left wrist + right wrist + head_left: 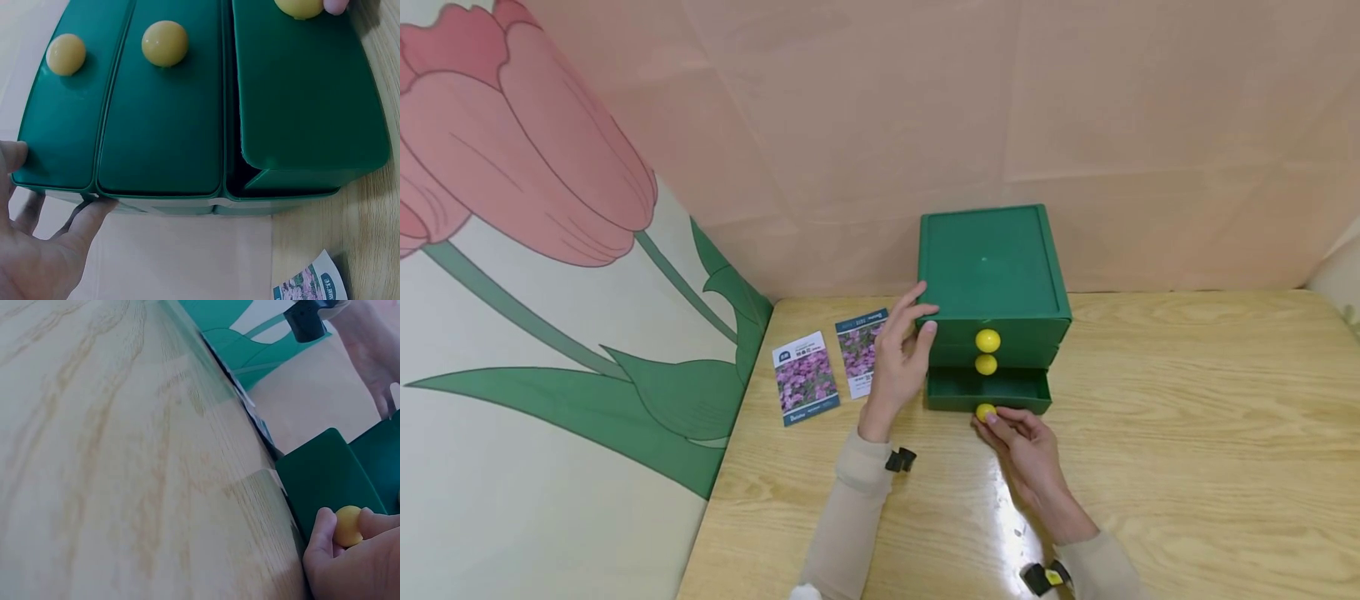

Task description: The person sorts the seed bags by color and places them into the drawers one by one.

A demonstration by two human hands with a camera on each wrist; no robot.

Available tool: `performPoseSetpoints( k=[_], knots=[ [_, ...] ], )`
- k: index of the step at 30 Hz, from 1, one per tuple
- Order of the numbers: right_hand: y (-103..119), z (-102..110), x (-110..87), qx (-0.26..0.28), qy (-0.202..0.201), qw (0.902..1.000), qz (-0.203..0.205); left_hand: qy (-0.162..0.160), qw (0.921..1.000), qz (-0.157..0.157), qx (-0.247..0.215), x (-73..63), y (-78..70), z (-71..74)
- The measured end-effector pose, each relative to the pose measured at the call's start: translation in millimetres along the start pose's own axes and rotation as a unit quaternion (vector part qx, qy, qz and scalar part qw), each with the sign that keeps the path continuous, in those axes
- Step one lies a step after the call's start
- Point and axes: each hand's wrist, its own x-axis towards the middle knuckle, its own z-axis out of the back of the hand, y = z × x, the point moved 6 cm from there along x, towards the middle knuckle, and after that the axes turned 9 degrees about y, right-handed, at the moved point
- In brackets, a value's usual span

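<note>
A green three-drawer cabinet (pixel 992 262) stands against the back wall, each drawer with a round yellow knob. Its bottom drawer (pixel 951 402) is pulled partway out, while the upper two sit in the cabinet. My right hand (pixel 1030 454) pinches the bottom drawer's yellow knob (pixel 349 526) between thumb and fingers. At the cabinet's left front corner is my left hand (pixel 898 358), fingers extended. In the left wrist view its thumb (pixel 14 155) lies against the top drawer's front and the other fingers reach along the side.
Two seed packets with pink-purple flower pictures lie left of the cabinet: one packet (pixel 807 379) farther left, the other packet (pixel 856 354) partly behind my left hand. A wall with painted tulips (pixel 550 333) borders the wooden table (pixel 1187 433) on the left.
</note>
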Motion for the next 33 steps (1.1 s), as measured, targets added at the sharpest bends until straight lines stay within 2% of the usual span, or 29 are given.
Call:
performPoseSetpoints(
  k=[13, 33],
  knots=[
    [0, 2, -5.5, 0.006, -0.008, 0.9999, -0.011, -0.001, 1.0, -0.001, -0.001, 0.5, -0.4, 0.2],
    [-2, 3, -14.2, 0.007, 0.004, 0.9998, -0.016, 0.0, 1.0, 0.004, -0.008, 0.2, 0.9, -0.1]
  ],
)
